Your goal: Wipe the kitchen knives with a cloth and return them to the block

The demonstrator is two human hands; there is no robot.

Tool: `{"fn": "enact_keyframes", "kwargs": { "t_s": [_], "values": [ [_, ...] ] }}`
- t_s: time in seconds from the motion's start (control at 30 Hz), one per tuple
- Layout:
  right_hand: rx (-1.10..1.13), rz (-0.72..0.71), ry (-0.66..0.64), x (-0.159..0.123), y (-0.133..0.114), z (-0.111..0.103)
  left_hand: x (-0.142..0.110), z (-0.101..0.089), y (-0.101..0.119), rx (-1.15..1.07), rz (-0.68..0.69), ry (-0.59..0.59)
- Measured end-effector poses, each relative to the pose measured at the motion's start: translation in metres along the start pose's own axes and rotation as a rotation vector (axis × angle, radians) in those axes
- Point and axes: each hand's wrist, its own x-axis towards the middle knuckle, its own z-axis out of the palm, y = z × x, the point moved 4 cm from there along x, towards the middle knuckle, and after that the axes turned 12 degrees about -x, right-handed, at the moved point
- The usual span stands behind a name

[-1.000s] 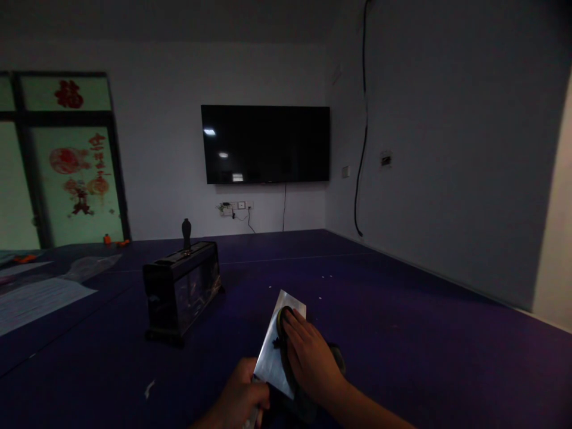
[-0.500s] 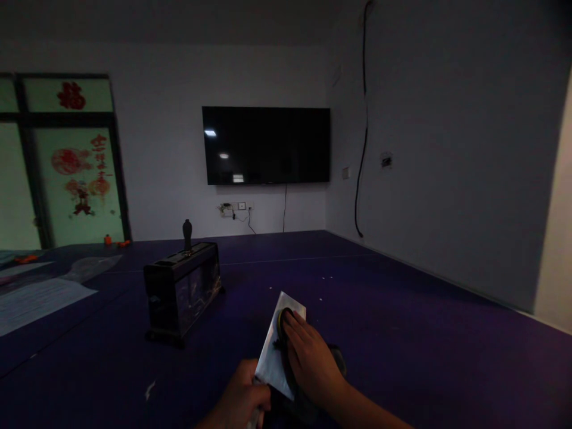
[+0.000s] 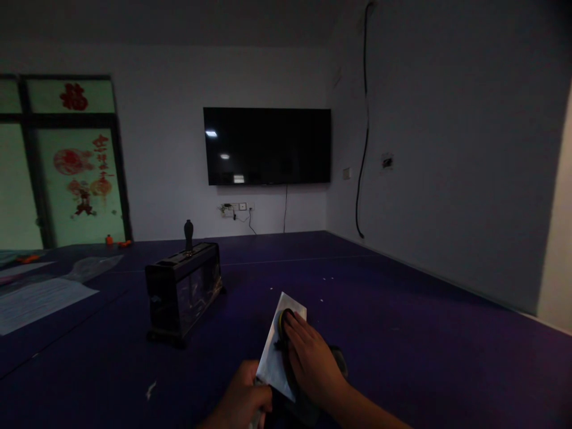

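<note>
Only the view is shifting slightly since the earlier frame. Right of a black box point(image 3: 183, 292), the left hand point(image 3: 245, 393) is gripping a metal blade point(image 3: 271, 366) by its handle point(image 3: 255, 420); the right hand point(image 3: 313, 360) is holding a dark pad point(image 3: 285, 351) against the blade.

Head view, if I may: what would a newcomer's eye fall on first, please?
Probably the pale metal blade at lower centre, its near end gripped by the left hand, the right hand on a dark, yellow-edged object against its face. Next, perhaps, the black television on the back wall, then red decorations on the left door.
</note>
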Motion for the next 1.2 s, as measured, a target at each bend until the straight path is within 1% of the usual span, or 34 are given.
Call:
{"fn": "enact_keyframes", "kwargs": {
  "t_s": [0.23, 0.37, 0.47, 0.6, 0.73, 0.83, 1.0, 1.2],
  "values": [
    [0.010, -0.009, 0.041, -0.0007, -0.0002, -0.0018, 0.0013, -0.0009, -0.0011, 0.028, -0.010, -0.014],
    [-0.016, -0.012, 0.018, 0.0000, -0.0004, -0.0006, -0.0009, -0.0002, 0.0008, 0.041, -0.021, 0.022],
    [-0.030, -0.015, 0.009, 0.0005, -0.0005, 0.0002, -0.0027, 0.0020, 0.0023, 0.039, -0.019, 0.012],
    [-0.027, -0.016, 0.021, 0.0001, -0.0001, 0.0006, -0.0038, 0.0022, 0.0017, 0.021, -0.065, 0.026],
    [-0.013, -0.011, 0.037, -0.0007, 0.0007, 0.0005, -0.0015, 0.0025, 0.0036, -0.023, -0.063, 0.023],
    [-0.010, -0.005, 0.035, -0.0008, 0.0006, -0.0001, 0.0005, 0.0023, 0.0029, -0.038, -0.108, 0.026],
    [0.011, 0.008, 0.023, -0.0003, -0.0005, -0.0032, -0.0023, 0.0004, 0.0047, -0.103, -0.050, 0.096],
    [0.023, 0.004, -0.002, -0.0008, 0.0009, -0.0004, -0.0012, 0.0019, 0.0047, -0.046, -0.072, 0.089]
  ]
}}
